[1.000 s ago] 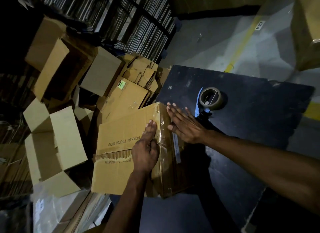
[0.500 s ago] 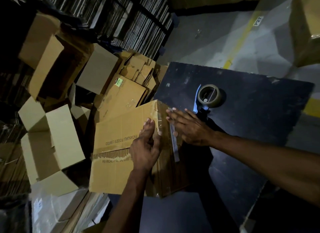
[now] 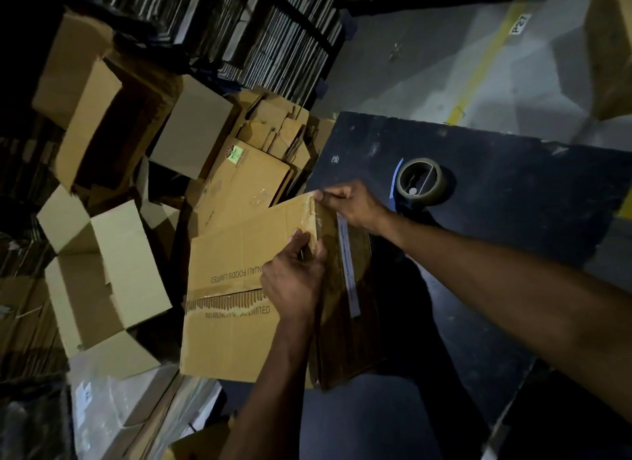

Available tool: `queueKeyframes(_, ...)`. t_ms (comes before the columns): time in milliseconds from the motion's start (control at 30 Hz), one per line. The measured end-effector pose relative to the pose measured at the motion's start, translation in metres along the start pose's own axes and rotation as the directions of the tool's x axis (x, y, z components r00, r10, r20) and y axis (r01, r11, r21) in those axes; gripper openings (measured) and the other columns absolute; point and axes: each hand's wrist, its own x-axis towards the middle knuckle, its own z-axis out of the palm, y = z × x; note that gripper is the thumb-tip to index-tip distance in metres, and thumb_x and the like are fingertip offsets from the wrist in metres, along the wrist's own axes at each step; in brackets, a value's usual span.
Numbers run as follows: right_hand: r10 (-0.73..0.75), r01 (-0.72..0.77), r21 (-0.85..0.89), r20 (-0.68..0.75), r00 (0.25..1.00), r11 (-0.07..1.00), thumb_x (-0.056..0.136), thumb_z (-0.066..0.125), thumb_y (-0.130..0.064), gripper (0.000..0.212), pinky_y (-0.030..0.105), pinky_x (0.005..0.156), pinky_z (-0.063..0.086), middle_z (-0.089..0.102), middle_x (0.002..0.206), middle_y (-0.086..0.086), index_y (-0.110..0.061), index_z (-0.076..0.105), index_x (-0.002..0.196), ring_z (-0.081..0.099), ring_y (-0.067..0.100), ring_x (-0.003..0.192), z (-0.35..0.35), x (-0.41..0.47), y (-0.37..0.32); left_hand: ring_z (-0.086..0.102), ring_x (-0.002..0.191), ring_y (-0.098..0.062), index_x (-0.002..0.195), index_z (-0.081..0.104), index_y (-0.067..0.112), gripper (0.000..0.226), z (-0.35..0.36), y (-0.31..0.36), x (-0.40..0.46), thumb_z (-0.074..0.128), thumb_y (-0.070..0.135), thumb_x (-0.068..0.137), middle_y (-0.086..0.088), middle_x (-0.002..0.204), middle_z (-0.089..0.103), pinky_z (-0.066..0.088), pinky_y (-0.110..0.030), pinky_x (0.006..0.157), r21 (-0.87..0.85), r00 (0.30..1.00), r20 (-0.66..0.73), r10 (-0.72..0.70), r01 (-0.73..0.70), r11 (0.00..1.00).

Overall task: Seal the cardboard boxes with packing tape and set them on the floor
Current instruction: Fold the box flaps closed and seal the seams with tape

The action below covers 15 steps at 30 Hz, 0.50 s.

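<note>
Both hands have shifted along the taped edge of the cardboard box (image 3: 239, 288) since a second ago: the right hand (image 3: 355, 206) has slid from lying flat to the far corner, where its curled fingers pinch the edge, and the left hand (image 3: 294, 278) has curled round the same edge nearer the body, thumb on the tape. This box sits at the left edge of the dark table (image 3: 513, 203), partly overhanging. A tape dispenser (image 3: 422, 182) lies on the table just beyond the right hand. Open boxes (image 3: 102, 271) crowd the left.
</note>
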Motion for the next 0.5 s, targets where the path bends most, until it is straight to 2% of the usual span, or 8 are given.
queueKeyframes(67, -0.048, 0.048, -0.015, 0.013, 0.999, 0.999, 0.085, 0.069, -0.059, 0.056, 0.038, 0.092, 0.06, 0.076, 0.114, 0.001, -0.015, 0.075, 0.119, 0.072, 0.008, 0.103, -0.004, 0.002, 0.0, 0.074, 0.101, -0.032, 0.117, 0.079, 0.026, 0.034, 0.001, 0.001, -0.001, 0.079, 0.043, 0.087, 0.001, 0.116, 0.077, 0.057, -0.041, 0.089, -0.002, 1.0, 0.002, 0.006, -0.006, 1.0)
queueKeyframes(133, -0.072, 0.073, -0.055, 0.026, 0.997, 0.996, 0.082, 0.07, -0.057, 0.054, 0.039, 0.093, 0.059, 0.076, 0.113, -0.001, -0.016, 0.076, 0.117, 0.071, 0.005, 0.103, -0.008, 0.005, -0.003, 0.075, 0.101, -0.029, 0.115, 0.08, 0.027, 0.033, 0.001, 0.0, -0.001, 0.08, 0.044, 0.086, 0.003, 0.116, 0.077, 0.058, -0.039, 0.089, -0.02, 1.0, -0.004, 0.016, -0.016, 1.0)
queueKeyframes(333, 0.017, -0.025, 0.04, 0.183, 0.983, 0.999, 0.074, 0.079, -0.053, 0.045, 0.043, 0.107, 0.051, 0.074, 0.119, -0.009, -0.033, 0.074, 0.114, 0.066, 0.009, 0.116, -0.015, 0.003, -0.006, 0.076, 0.1, -0.022, 0.116, 0.079, 0.029, 0.039, -0.001, -0.001, -0.002, 0.078, 0.05, 0.083, 0.005, 0.111, 0.078, 0.06, -0.041, 0.092, -0.091, 1.0, -0.023, -0.013, 0.011, 0.996)
queueKeyframes(433, -0.002, -0.009, 0.068, 0.161, 0.987, 0.998, 0.064, 0.078, -0.072, 0.071, 0.039, 0.105, 0.053, 0.073, 0.122, -0.005, -0.028, 0.074, 0.119, 0.067, 0.01, 0.116, -0.009, 0.002, -0.004, 0.076, 0.1, -0.023, 0.115, 0.08, 0.028, 0.037, 0.0, 0.001, -0.003, 0.08, 0.047, 0.083, 0.003, 0.108, 0.079, 0.059, -0.038, 0.093, -0.086, 0.999, -0.031, -0.029, 0.026, 0.996)
queueKeyframes(500, -0.013, 0.006, 0.06, 0.124, 0.992, 0.998, 0.061, 0.079, -0.077, 0.086, 0.042, 0.105, 0.053, 0.072, 0.126, -0.003, -0.022, 0.071, 0.126, 0.066, 0.01, 0.118, -0.005, 0.002, 0.003, 0.074, 0.104, -0.02, 0.115, 0.08, 0.028, 0.037, -0.001, 0.002, -0.003, 0.08, 0.047, 0.083, 0.006, 0.112, 0.077, 0.056, -0.035, 0.095, -0.085, 0.999, -0.034, -0.033, 0.03, 0.996)
